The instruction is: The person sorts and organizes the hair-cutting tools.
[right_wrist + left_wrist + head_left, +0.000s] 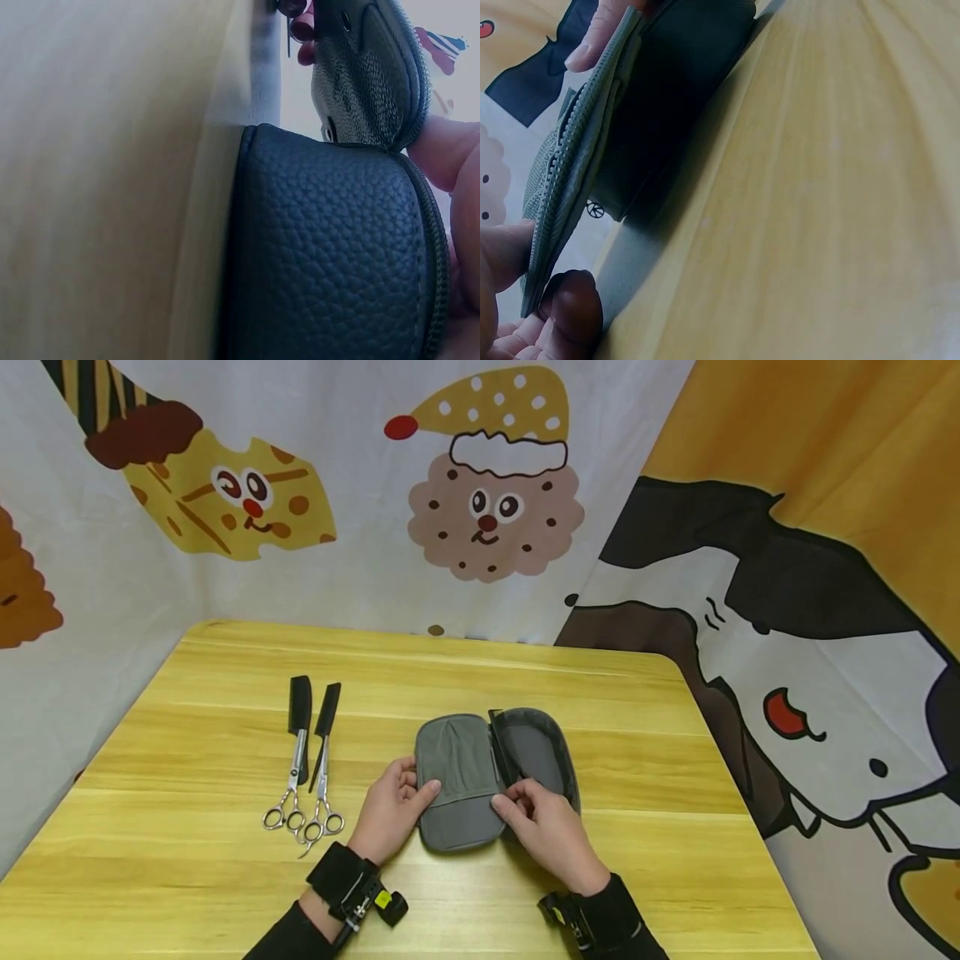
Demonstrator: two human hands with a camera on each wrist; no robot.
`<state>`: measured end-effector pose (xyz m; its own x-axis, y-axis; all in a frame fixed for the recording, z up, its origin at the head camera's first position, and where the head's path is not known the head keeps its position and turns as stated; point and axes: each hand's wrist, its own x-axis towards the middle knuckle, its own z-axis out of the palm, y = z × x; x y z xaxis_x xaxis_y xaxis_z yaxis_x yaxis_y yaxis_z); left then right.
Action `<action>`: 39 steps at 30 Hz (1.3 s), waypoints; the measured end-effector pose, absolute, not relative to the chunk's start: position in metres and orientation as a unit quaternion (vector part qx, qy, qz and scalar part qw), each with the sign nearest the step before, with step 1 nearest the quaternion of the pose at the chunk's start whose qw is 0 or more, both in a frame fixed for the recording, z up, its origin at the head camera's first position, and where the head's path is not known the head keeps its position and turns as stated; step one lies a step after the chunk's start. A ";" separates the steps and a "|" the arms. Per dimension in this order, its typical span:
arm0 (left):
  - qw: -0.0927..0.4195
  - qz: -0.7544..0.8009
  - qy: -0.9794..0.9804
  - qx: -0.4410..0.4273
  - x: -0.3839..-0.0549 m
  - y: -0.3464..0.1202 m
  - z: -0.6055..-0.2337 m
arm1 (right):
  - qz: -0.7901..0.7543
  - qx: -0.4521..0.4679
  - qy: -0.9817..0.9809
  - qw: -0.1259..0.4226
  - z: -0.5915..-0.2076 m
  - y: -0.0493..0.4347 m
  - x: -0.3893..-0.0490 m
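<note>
A grey zip case (468, 822) lies unfolded on the table, its flat lid half to the left and its deeper half to the right. My left hand (393, 806) pinches the lid's left edge, thumb on top; in the left wrist view that lid (577, 142) is tilted up off the wood. At the fold, my right hand (551, 831) has its thumb on the lid's inner pocket and its fingers curled beside a dark strip (506, 747). The right wrist view shows the deep half's pebbled side wall (330, 240) close up.
Left of the case, two pairs of silver scissors (296, 777) (322, 785) lie with black combs (300, 702) (327, 710) at their blade ends. A printed cartoon curtain (360, 585) hangs behind the wooden table (187, 893).
</note>
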<state>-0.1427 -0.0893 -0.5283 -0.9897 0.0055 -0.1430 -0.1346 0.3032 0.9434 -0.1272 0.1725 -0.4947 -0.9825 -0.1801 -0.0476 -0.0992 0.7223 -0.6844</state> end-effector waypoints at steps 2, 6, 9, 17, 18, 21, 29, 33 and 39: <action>0.059 0.589 0.805 -0.039 -0.143 -0.089 -0.528 | -0.354 -0.084 0.930 0.059 -0.494 0.173 -0.127; 0.060 0.591 0.804 -0.040 -0.143 -0.089 -0.528 | -0.338 -0.100 0.933 0.066 -0.494 0.173 -0.126; 0.063 0.594 0.801 -0.045 -0.143 -0.090 -0.528 | -0.335 -0.109 0.933 0.068 -0.494 0.173 -0.125; 0.030 0.578 0.814 -0.051 -0.140 -0.096 -0.523 | -0.336 -0.116 0.933 0.060 -0.494 0.173 -0.126; 0.017 0.569 0.820 -0.053 -0.140 -0.099 -0.522 | -0.336 -0.115 0.933 0.061 -0.494 0.172 -0.125; -0.015 0.542 0.838 -0.060 -0.140 -0.109 -0.517 | -0.336 -0.115 0.933 0.062 -0.494 0.172 -0.125; -0.070 0.493 0.864 -0.074 -0.143 -0.150 -0.496 | -0.321 -0.127 0.937 0.058 -0.495 0.173 -0.127; -0.074 0.484 0.868 -0.086 -0.140 -0.175 -0.490 | -0.321 -0.138 0.935 0.062 -0.495 0.173 -0.128; -0.020 0.532 0.842 -0.084 -0.132 -0.214 -0.488 | -0.324 -0.145 0.932 0.077 -0.495 0.173 -0.129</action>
